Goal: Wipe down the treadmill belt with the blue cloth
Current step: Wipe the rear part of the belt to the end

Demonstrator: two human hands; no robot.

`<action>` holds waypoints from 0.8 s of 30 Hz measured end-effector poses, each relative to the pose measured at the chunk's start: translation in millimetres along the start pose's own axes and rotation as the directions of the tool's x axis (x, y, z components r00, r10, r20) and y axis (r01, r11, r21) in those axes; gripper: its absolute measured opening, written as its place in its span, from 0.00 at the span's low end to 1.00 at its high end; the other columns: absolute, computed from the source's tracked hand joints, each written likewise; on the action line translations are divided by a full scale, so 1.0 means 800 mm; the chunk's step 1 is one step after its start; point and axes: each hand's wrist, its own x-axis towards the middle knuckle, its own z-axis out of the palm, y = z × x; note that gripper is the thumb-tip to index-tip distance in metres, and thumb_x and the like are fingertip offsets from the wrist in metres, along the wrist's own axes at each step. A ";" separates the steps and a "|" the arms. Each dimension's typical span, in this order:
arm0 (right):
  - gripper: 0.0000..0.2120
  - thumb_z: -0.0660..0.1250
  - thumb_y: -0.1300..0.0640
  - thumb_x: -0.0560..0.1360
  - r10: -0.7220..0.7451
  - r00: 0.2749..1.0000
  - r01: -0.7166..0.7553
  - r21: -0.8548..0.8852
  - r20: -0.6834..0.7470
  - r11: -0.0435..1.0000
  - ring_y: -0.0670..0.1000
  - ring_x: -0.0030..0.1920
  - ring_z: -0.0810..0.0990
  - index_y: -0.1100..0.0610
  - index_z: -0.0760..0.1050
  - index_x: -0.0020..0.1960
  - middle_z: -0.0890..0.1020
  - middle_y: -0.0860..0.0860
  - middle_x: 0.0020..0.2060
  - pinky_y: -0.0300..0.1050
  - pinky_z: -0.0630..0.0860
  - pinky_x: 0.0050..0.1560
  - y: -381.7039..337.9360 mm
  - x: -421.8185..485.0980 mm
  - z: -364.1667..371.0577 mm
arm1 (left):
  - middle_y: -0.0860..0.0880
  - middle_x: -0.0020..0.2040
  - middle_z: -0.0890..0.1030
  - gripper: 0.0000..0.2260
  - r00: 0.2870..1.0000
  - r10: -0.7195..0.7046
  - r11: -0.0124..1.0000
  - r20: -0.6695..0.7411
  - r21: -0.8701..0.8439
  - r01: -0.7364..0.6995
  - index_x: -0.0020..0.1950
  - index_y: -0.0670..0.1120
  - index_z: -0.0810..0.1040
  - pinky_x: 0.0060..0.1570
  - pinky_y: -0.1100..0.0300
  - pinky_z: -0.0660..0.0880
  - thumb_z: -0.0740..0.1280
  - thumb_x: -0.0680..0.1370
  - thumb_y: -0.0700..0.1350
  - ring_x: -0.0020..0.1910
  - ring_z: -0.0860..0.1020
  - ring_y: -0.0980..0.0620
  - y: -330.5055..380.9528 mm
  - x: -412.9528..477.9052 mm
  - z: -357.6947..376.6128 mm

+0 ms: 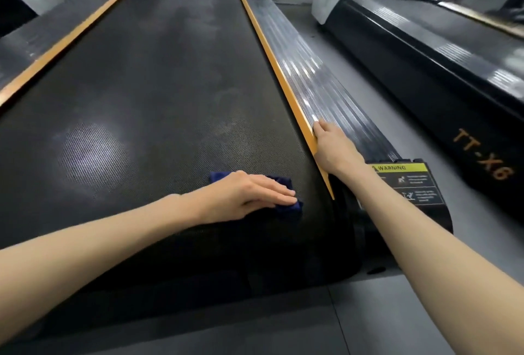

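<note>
Left fingers point(279, 196): straight, together, pressed flat on the blue cloth point(287, 209).
Left hand point(243, 194): palm down, covered most of the cloth.
Cloth position: near right part of the treadmill belt point(158, 85), just beside the orange trim strip point(272, 65).
Right hand point(334, 150): fingers laid out on the ribbed side rail point(320, 85), holding nothing; judged a brace.
Advice: keep even pressure, overlap strokes, cover the hazy patch point(90, 156) at near left.

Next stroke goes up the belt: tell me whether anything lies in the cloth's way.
Nothing visible does. The left hand presses the blue cloth on the belt near its right edge; the surface ahead is bare, and the right hand rests on the side rail, off it.
</note>
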 end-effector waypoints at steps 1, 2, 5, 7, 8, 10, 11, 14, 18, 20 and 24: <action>0.21 0.56 0.67 0.76 0.001 1.000 -0.001 -0.006 0.005 1.000 0.56 0.66 0.65 0.60 0.62 0.69 0.66 0.54 0.66 0.52 0.67 0.61 0.001 0.001 0.000 | 0.51 0.63 0.77 0.15 1.000 0.017 0.999 0.021 0.036 -0.017 0.64 0.46 0.76 0.64 0.65 0.69 0.62 0.78 0.44 0.64 0.73 0.58 -0.011 0.007 -0.007; 0.23 0.56 0.67 0.76 0.010 1.000 -0.010 -0.008 0.009 1.000 0.56 0.68 0.64 0.60 0.61 0.70 0.65 0.54 0.69 0.52 0.66 0.63 0.001 0.002 0.000 | 0.51 0.63 0.78 0.14 1.000 0.002 0.996 -0.003 0.086 -0.002 0.64 0.46 0.77 0.63 0.65 0.69 0.62 0.79 0.43 0.63 0.74 0.57 -0.028 0.016 -0.012; 0.25 0.55 0.66 0.77 0.031 0.999 -0.031 -0.006 0.022 1.000 0.55 0.70 0.61 0.58 0.58 0.73 0.61 0.54 0.72 0.51 0.64 0.66 0.000 0.000 -0.001 | 0.48 0.60 0.80 0.13 0.928 -0.230 0.958 -0.292 0.101 0.269 0.61 0.45 0.79 0.64 0.60 0.69 0.65 0.77 0.38 0.61 0.77 0.51 -0.089 0.058 -0.017; 0.26 0.54 0.66 0.77 0.031 0.999 -0.031 -0.007 0.020 0.999 0.55 0.71 0.60 0.58 0.56 0.74 0.59 0.53 0.73 0.51 0.64 0.67 -0.001 -0.002 -0.003 | 0.49 0.59 0.80 0.13 0.785 -0.451 0.861 -0.424 0.025 0.508 0.61 0.46 0.79 0.63 0.58 0.68 0.64 0.78 0.38 0.61 0.76 0.49 -0.106 0.083 -0.014; 0.26 0.54 0.66 0.78 0.031 0.999 -0.031 -0.005 0.016 0.999 0.55 0.72 0.60 0.58 0.55 0.74 0.59 0.53 0.74 0.51 0.63 0.67 -0.001 -0.002 -0.003 | 0.49 0.59 0.80 0.13 0.773 -0.466 0.849 -0.430 0.027 0.527 0.61 0.47 0.79 0.63 0.56 0.68 0.64 0.78 0.39 0.60 0.76 0.50 -0.104 0.088 -0.013; 0.25 0.55 0.65 0.78 0.025 1.000 -0.025 0.005 0.013 1.000 0.54 0.71 0.60 0.58 0.56 0.74 0.60 0.53 0.73 0.50 0.63 0.67 -0.002 -0.003 -0.003 | 0.50 0.58 0.81 0.13 0.890 -0.320 0.933 -0.323 0.054 0.355 0.60 0.47 0.80 0.63 0.56 0.70 0.66 0.77 0.39 0.59 0.77 0.53 -0.077 0.078 -0.013; 0.25 0.55 0.65 0.78 0.020 1.000 -0.020 0.002 0.009 1.000 0.54 0.71 0.60 0.58 0.57 0.73 0.61 0.53 0.73 0.50 0.63 0.67 -0.001 -0.002 -0.003 | 0.51 0.58 0.81 0.12 0.954 -0.197 0.974 -0.227 0.063 0.216 0.60 0.46 0.80 0.63 0.59 0.70 0.66 0.77 0.40 0.59 0.77 0.55 -0.054 0.066 -0.010; 0.25 0.55 0.66 0.77 0.019 1.000 -0.019 -0.007 0.005 1.000 0.55 0.72 0.59 0.59 0.57 0.73 0.60 0.53 0.73 0.50 0.62 0.68 0.001 0.000 -0.001 | 0.50 0.61 0.79 0.13 0.998 0.047 0.999 0.030 -0.017 -0.046 0.62 0.45 0.78 0.64 0.67 0.68 0.64 0.78 0.41 0.63 0.74 0.58 -0.005 0.039 0.011; 0.26 0.56 0.66 0.77 0.028 0.999 -0.028 0.005 0.020 1.000 0.54 0.72 0.59 0.58 0.56 0.74 0.60 0.53 0.73 0.49 0.61 0.68 -0.002 -0.002 -0.004 | 0.50 0.59 0.80 0.13 0.995 -0.012 0.993 -0.097 0.117 0.024 0.61 0.46 0.79 0.63 0.64 0.70 0.65 0.77 0.40 0.60 0.77 0.56 -0.055 0.065 -0.005; 0.25 0.56 0.66 0.77 0.033 0.999 -0.034 0.028 0.026 0.999 0.54 0.71 0.60 0.57 0.57 0.74 0.61 0.53 0.72 0.50 0.64 0.67 -0.004 -0.004 -0.006 | 0.48 0.58 0.81 0.13 0.917 -0.231 0.947 -0.325 0.141 0.288 0.60 0.47 0.80 0.63 0.58 0.71 0.65 0.77 0.38 0.59 0.78 0.51 -0.105 0.083 -0.019; 0.24 0.56 0.65 0.78 0.037 0.999 -0.038 0.043 0.022 0.998 0.54 0.70 0.62 0.57 0.59 0.72 0.63 0.53 0.71 0.51 0.65 0.65 -0.002 -0.004 -0.005 | 0.49 0.59 0.80 0.13 0.847 -0.384 0.888 -0.368 0.102 0.448 0.60 0.48 0.80 0.64 0.54 0.70 0.65 0.77 0.38 0.60 0.77 0.50 -0.111 0.096 -0.014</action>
